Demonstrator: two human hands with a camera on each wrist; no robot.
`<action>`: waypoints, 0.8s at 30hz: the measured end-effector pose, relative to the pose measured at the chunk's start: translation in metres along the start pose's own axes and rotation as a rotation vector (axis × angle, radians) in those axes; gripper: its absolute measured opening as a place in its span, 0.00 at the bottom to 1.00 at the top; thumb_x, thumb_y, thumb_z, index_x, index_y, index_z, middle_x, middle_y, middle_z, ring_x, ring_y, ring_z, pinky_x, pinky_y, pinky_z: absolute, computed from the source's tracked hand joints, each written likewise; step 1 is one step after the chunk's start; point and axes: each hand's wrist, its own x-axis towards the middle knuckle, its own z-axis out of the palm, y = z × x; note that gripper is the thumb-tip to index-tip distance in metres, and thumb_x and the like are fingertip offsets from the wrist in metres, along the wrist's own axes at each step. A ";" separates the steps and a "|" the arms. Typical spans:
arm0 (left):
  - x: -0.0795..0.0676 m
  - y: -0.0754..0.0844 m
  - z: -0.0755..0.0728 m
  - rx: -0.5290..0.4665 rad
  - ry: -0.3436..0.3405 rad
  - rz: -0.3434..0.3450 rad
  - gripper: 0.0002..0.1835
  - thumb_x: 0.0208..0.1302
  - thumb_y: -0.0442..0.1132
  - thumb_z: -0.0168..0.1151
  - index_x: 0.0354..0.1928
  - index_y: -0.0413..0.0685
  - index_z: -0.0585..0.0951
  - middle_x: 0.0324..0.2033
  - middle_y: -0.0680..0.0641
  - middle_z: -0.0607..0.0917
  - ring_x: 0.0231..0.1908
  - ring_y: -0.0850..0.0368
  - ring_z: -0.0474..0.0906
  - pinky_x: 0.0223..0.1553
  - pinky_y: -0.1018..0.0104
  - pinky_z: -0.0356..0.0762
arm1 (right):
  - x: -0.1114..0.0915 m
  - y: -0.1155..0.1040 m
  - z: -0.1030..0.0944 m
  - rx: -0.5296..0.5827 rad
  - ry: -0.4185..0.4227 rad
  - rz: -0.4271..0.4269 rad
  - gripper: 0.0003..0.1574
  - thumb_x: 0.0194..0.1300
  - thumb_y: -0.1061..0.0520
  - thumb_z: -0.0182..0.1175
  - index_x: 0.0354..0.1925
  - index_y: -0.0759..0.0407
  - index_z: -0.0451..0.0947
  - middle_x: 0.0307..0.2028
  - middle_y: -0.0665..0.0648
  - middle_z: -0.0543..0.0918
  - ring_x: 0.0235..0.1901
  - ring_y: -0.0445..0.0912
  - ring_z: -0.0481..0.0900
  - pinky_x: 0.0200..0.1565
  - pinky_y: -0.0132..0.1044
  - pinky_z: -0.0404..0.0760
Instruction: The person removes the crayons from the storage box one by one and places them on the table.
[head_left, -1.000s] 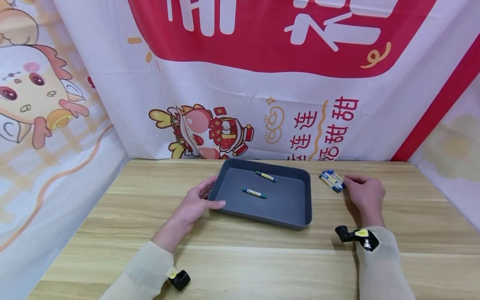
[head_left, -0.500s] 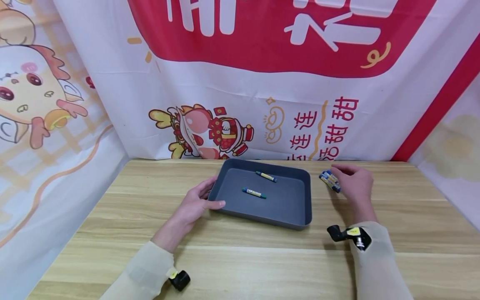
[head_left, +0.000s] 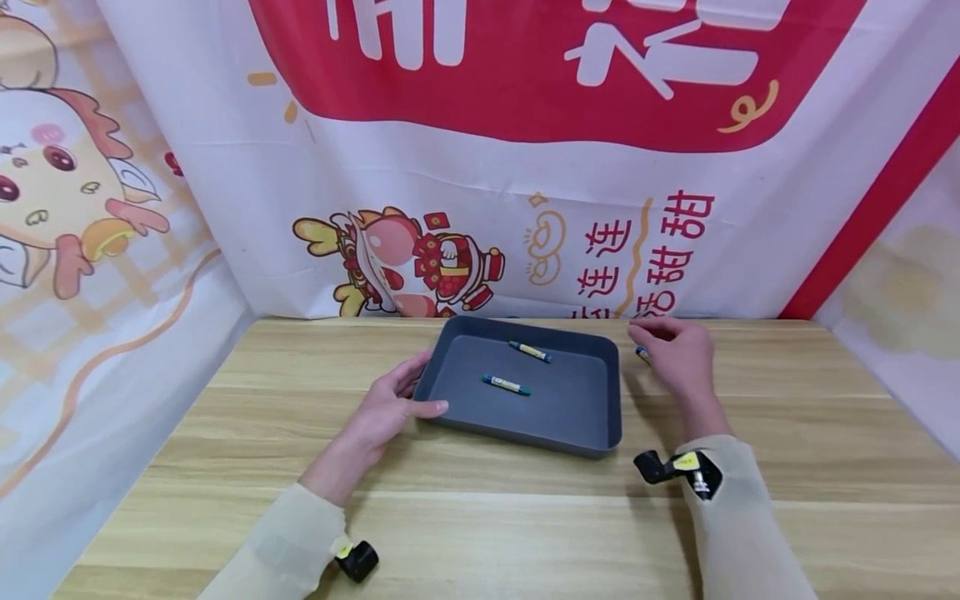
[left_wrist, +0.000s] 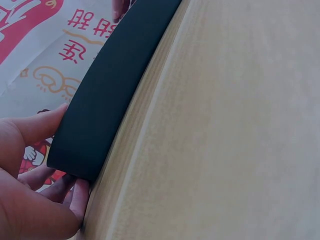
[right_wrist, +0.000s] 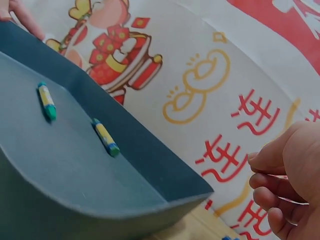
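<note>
A dark grey rectangular tray point(head_left: 555, 408) lies slightly turned on the wooden table. My left hand point(head_left: 390, 404) grips its left end, thumb over the near corner and fingers at the side; the left wrist view shows the fingertips at the tray's point(left_wrist: 95, 105) lower edge. Two crayons point(head_left: 506, 384) with yellow wrappers and blue-green ends lie apart inside. Past the tray's right end, my right hand point(head_left: 678, 354) is raised, fingers curled and thumb close to the index finger point(right_wrist: 285, 165). No object shows between those fingertips. A blue-ended crayon point(head_left: 643, 355) peeks out behind this hand, which hides the others.
The wooden table point(head_left: 480, 533) stretches in front of the tray and to both sides. Close behind it hangs a white and red printed cloth point(head_left: 480, 167), with another printed cloth point(head_left: 82, 350) along the left. Each sleeve carries a small black camera point(head_left: 678, 471).
My right hand has moved left from the right side of the crayon cluster, across it toward the tray, now covering most of the cluster. My left hand and the tray stay in place.
</note>
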 end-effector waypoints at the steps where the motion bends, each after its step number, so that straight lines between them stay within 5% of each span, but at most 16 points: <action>1: 0.000 0.000 0.000 0.001 -0.003 0.000 0.47 0.63 0.32 0.75 0.81 0.60 0.66 0.82 0.47 0.65 0.80 0.43 0.60 0.84 0.44 0.54 | -0.001 -0.002 0.001 0.001 -0.004 -0.001 0.23 0.75 0.45 0.66 0.61 0.55 0.87 0.56 0.60 0.87 0.48 0.46 0.80 0.42 0.27 0.79; 24: -0.001 0.001 0.001 0.013 0.002 -0.006 0.47 0.63 0.33 0.76 0.81 0.61 0.66 0.82 0.47 0.64 0.81 0.43 0.59 0.84 0.43 0.54 | -0.008 -0.030 0.054 0.013 -0.150 -0.064 0.18 0.75 0.50 0.66 0.57 0.54 0.88 0.56 0.61 0.86 0.53 0.55 0.80 0.54 0.44 0.80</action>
